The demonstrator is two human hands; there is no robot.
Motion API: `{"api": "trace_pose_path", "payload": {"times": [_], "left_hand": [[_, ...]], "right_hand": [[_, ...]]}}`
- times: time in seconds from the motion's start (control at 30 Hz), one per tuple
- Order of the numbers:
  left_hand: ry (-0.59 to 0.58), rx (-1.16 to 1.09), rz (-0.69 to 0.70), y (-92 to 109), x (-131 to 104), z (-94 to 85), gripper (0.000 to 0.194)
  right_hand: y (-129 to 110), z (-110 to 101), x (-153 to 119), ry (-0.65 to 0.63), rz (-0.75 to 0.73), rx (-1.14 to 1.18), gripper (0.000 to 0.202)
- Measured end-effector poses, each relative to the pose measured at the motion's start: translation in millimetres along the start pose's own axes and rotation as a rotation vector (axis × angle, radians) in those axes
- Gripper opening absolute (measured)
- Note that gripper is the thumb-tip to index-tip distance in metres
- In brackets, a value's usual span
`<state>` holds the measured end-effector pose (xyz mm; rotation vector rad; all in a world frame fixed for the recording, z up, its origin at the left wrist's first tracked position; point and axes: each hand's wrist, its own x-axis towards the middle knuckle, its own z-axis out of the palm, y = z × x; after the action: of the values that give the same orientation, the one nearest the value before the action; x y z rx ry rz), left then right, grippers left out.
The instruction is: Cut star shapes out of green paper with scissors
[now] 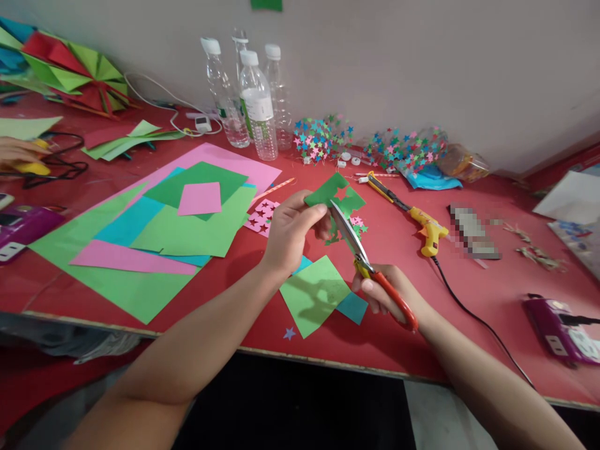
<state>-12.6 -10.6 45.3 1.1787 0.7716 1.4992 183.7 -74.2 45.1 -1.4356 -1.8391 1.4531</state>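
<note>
My left hand [293, 228] pinches the lower left side of a dark green paper [323, 192] that has a star-shaped hole. In my right hand [387, 290] are scissors [352, 240] with orange and yellow handles, their blade tips at the lower edge of the green paper. Beneath my hands a light green square [315, 294] lies over a blue piece [352, 307] on the red table [262, 319]. Pink paper with star cut-outs [259, 219] rests left of my left hand, and small cut stars [359, 224] lie behind the scissors. One blue-grey star [289, 333] is near the front edge.
Colored sheets [197, 231] are stacked at left. Plastic bottles [260, 109] and star clusters [323, 140] stand by the wall. A yellow glue gun [426, 228] with a cord and a purple power strip [562, 331] are at right. Another person's hand [21, 153] is far left.
</note>
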Motion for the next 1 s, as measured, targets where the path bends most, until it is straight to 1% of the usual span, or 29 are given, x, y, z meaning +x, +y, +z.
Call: {"api": "trace_pose_path", "payload": {"times": [0.1, 0.27, 0.53, 0.77, 1.0], "left_hand": [[-0.018, -0.032, -0.013, 1, 0, -0.3, 0.012], [-0.01, -0.017, -0.025, 0, 1, -0.7, 0.01], [-0.039, -0.046, -0.02, -1, 3, -3.2, 0.009], [-0.095, 0.004, -0.021, 8, 9, -10.0, 0.012], [-0.108, 0.002, -0.023, 7, 12, -12.7, 0.01]], "right_hand": [[0, -1, -1, -0.011, -0.003, 0.002, 0.061], [1, -1, -1, -0.017, -0.026, 0.014, 0.059], [5, 0, 0, 0.014, 0.03, 0.035, 0.058], [5, -3, 1, 0.024, 0.014, 0.007, 0.051], [6, -4, 1, 0.019, 0.031, 0.008, 0.047]]}}
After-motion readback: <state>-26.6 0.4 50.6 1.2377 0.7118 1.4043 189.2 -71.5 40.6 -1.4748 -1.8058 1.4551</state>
